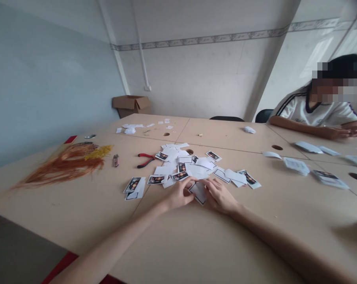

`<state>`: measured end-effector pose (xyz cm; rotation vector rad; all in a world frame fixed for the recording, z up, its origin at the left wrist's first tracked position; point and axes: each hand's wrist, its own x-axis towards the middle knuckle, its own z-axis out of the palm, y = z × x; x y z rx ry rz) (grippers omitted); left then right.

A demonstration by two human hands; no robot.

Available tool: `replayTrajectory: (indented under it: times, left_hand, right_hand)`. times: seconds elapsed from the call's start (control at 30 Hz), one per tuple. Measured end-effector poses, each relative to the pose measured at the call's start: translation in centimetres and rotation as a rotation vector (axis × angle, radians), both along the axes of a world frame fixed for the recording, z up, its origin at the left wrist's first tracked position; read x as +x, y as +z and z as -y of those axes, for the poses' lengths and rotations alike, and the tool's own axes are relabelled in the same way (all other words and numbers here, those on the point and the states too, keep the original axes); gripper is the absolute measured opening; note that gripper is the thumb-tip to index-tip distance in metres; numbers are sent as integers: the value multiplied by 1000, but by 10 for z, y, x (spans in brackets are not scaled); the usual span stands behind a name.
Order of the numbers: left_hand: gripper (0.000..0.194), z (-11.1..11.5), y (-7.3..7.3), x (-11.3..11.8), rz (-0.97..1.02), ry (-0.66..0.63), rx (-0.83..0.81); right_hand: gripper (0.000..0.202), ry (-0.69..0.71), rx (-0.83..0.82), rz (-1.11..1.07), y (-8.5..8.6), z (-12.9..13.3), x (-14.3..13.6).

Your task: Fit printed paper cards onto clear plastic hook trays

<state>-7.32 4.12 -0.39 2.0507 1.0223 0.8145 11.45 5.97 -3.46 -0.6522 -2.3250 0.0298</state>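
Between my two hands is a white card with a black border (198, 192), tilted above the near side of the table. My left hand (180, 194) grips its left edge, fingers curled. On the other side my right hand (221, 196) has its fingers closed on the card's right edge. Just beyond them lies a loose pile of white cards (172, 156), some face up with a dark printed picture. A pair of printed cards (134, 187) rests to the left of my left hand, and another printed card (251, 179) lies to the right of my right hand.
Red-handled pliers (146, 160) touch the pile's left side. Further left are a small pink tool (116, 160) and a bundle of orange strands (68, 161). Card stacks (296, 165) lie to the right, near a seated person (320, 106). A cardboard box (131, 104) stands behind the table.
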Motion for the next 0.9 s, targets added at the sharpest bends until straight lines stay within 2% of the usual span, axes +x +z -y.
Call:
replayTrajectory:
  times: [0.37, 0.57, 0.9]
  left_hand:
    - [44, 0, 3, -2, -26, 52, 4]
    - [42, -1, -2, -3, 2, 82, 13]
    - [38, -2, -1, -5, 49, 89, -112]
  right_hand:
    - [22, -46, 20, 14, 4, 0, 2]
    - [22, -73, 49, 4, 5, 1, 2]
    - [19, -33, 87, 45, 4, 1, 5]
